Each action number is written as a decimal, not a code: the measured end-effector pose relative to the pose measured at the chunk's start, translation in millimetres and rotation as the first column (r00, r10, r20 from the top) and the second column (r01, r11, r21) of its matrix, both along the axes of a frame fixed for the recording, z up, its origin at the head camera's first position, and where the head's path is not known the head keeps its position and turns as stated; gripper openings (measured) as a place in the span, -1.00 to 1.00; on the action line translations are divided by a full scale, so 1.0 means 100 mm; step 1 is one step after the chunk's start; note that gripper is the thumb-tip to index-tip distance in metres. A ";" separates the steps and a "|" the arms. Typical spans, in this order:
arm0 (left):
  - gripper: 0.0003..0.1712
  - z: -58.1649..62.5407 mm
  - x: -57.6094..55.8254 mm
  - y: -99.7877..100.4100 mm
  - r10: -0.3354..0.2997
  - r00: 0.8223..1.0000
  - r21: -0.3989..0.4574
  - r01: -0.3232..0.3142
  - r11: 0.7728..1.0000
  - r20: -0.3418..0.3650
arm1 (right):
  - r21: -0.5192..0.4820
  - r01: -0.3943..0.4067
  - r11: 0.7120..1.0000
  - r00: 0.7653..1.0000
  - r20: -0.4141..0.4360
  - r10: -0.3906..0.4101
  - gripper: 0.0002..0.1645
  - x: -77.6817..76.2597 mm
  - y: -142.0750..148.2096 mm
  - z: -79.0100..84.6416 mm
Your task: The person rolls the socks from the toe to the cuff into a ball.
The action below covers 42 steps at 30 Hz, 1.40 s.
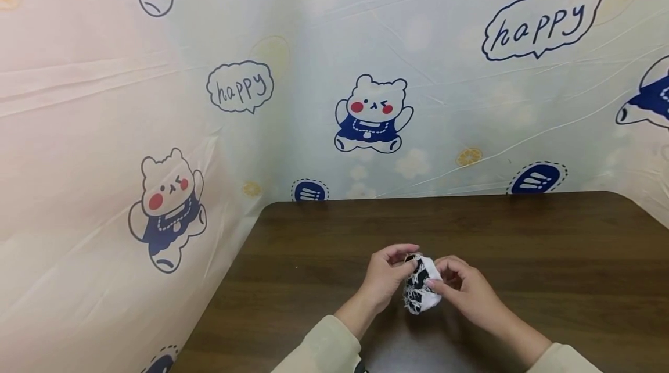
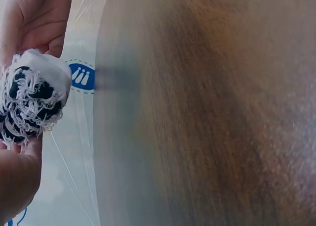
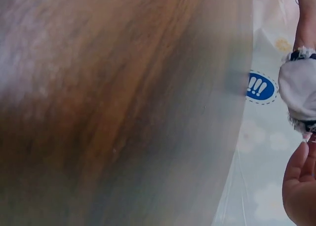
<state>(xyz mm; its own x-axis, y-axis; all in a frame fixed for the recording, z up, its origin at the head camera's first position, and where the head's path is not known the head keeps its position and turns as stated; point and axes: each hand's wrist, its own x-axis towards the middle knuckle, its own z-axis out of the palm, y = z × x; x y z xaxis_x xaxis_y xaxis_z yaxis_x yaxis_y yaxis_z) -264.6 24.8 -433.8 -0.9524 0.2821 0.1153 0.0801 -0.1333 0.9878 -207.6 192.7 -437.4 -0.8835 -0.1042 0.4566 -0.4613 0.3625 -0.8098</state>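
Observation:
A small bundled sock (image 1: 424,287), white on one side and black with shaggy loose white threads on the other, is held upright between both hands over the table. My left hand (image 1: 384,274) pinches its upper left edge, thumb on the threaded face. From the other side my right hand (image 1: 467,289) grips the white part, with the thumb in front and the fingers behind. The tangled threads of the sock (image 2: 34,100) show closely in the left wrist view. Its smooth white side, the sock (image 3: 300,85), faces the right wrist view.
The dark brown wooden table (image 1: 313,245) spreads beneath the hands. Behind it and along its left side hangs a pale curtain (image 1: 444,117) printed with bears, fruit slices and "happy" bubbles. Light sleeves (image 1: 326,347) cover the forearms.

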 end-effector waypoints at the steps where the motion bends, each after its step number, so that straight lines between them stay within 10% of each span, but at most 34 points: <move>1: -0.71 0.00 0.00 0.00 0.005 1.000 0.014 -0.005 1.000 0.009 | -0.004 0.017 1.000 1.000 0.014 -0.017 -0.86 0.00 0.00 0.00; 8: -0.74 0.02 0.05 -0.01 0.087 0.996 -0.033 -0.086 0.996 0.014 | 0.017 0.144 0.989 0.982 0.120 -0.145 -0.85 -0.04 -0.03 0.06; 15: -0.50 0.01 0.10 -0.06 0.014 0.993 -0.253 -0.043 0.967 -0.114 | 0.124 0.242 0.962 0.953 0.153 -0.260 -0.82 -0.07 -0.02 0.13; 42: -0.36 -0.05 -0.05 0.01 -0.047 0.981 -0.511 -0.057 0.858 -0.189 | 0.310 0.182 0.933 0.962 0.141 -0.234 -0.85 -0.35 0.08 0.04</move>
